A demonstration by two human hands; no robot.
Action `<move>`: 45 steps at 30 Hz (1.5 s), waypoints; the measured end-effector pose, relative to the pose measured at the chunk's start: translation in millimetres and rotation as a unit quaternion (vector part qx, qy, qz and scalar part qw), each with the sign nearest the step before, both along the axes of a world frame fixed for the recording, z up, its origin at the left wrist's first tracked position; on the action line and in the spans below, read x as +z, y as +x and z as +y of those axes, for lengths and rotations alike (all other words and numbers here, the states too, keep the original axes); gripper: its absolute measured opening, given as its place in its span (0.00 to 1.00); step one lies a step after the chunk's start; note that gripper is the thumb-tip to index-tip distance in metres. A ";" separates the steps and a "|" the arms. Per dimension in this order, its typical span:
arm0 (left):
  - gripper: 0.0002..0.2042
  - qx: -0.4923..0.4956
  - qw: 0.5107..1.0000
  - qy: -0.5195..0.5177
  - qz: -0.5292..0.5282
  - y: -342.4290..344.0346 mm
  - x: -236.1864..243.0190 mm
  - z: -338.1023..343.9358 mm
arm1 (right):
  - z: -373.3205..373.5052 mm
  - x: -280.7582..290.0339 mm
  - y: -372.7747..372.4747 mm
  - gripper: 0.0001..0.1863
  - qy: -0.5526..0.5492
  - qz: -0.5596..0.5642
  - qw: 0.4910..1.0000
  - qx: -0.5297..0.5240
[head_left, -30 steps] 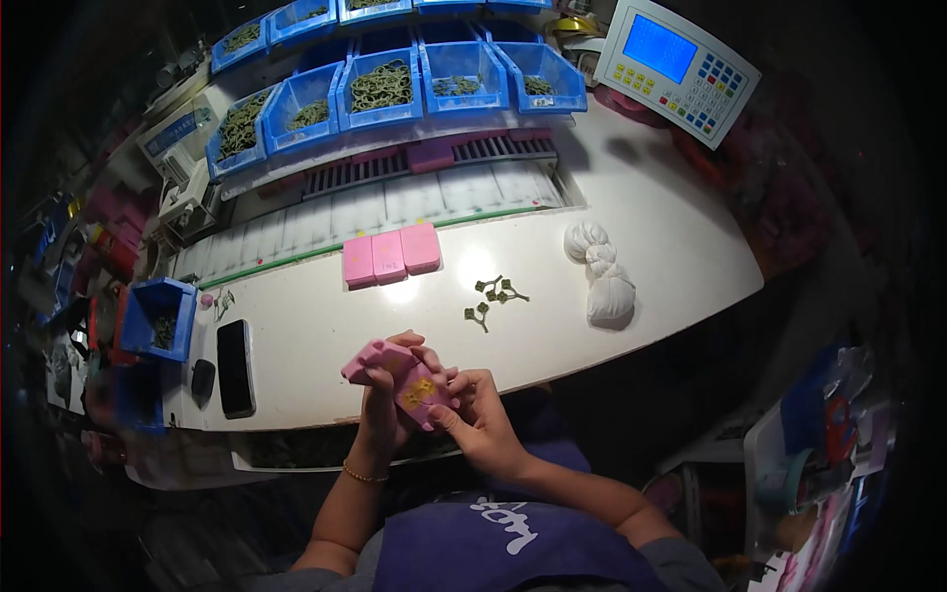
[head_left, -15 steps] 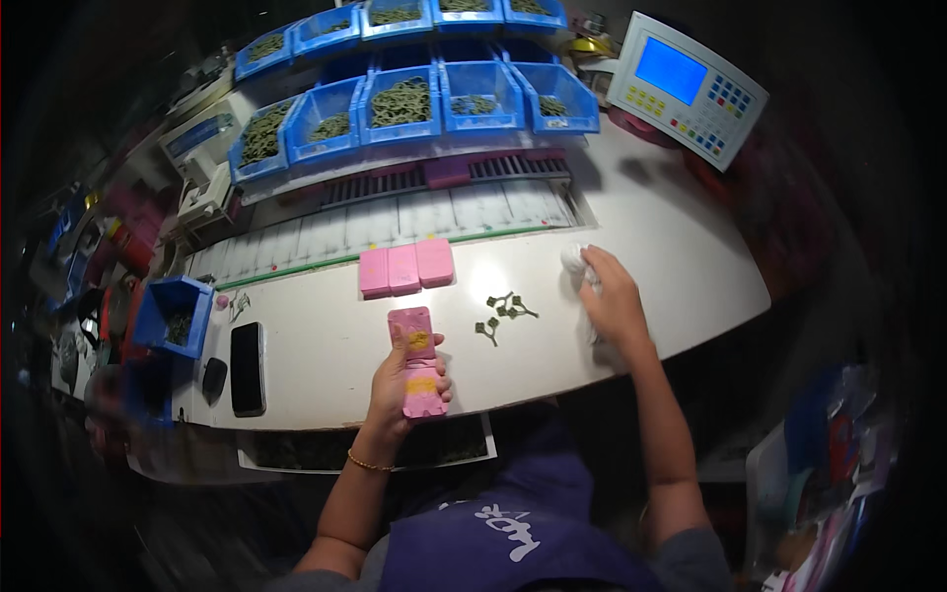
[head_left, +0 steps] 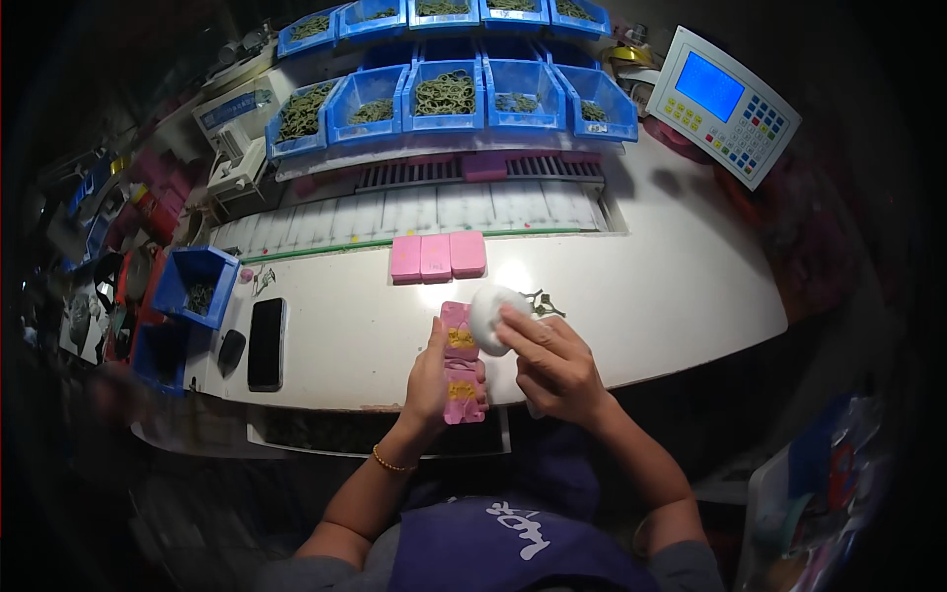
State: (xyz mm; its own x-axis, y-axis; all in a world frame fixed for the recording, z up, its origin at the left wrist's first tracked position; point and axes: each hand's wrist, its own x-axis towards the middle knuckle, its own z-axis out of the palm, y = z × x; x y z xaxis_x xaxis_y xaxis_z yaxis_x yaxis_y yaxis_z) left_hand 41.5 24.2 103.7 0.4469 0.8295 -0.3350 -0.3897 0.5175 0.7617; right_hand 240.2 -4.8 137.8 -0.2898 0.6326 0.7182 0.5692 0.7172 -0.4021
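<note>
My left hand (head_left: 428,387) grips an opened pink rubber mould (head_left: 465,410) near the table's front edge. Its two halves lie one above the other, each with a yellowish patch in the middle. Over the upper half, my right hand (head_left: 560,373) holds a round white cloth pouch (head_left: 489,322), pinched by the fingers. The pouch covers part of that half; whether it touches the rubber I cannot tell. Behind the right hand, small dark-green branched pieces (head_left: 541,303) lie on the table, partly hidden. Three pink blocks (head_left: 435,259) stand side by side beyond the mould.
Blue bins (head_left: 444,96) full of green pieces line the back in rows. A control panel (head_left: 725,104) with a blue screen stands at the back right. To the left are a phone (head_left: 266,345), a dark mouse-shaped object (head_left: 231,352) and a blue bin (head_left: 195,286).
My right hand has brought the white pouch leftward from the table's right side to the mould's upper half. My left hand still holds the mould. The whole view has shifted slightly.
</note>
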 end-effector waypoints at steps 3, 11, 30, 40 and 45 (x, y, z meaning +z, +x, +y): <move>0.33 0.060 0.994 0.068 0.060 15.9 11.3 -6.0 | -3.6 2.2 -11.3 0.31 -0.013 -0.072 0.997 0.031; 0.31 0.024 0.997 0.064 0.022 0.9 21.4 -2.0 | -24.3 9.3 -9.8 0.35 -0.034 -0.025 0.999 -0.001; 0.27 -0.038 0.996 0.013 -0.085 8.2 8.9 -14.0 | -22.3 2.9 14.9 0.21 -0.242 0.140 0.958 -0.069; 0.13 -0.005 0.955 0.287 0.077 10.5 14.8 -24.7 | -27.4 -11.1 2.8 0.13 -0.240 0.199 0.950 -0.016; 0.11 0.034 0.952 0.301 0.053 10.7 13.0 -28.5 | -30.8 -14.1 -1.0 0.11 -0.255 0.254 0.933 0.014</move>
State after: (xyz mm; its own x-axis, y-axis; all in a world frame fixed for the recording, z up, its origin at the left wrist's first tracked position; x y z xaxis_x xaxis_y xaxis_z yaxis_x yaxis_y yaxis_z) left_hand 52.2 -4.3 116.7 0.3758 0.9109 0.1703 -0.3120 -0.0487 0.9488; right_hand 239.2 -35.6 123.7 -0.0168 0.9270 0.3747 0.1964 0.3705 -0.9079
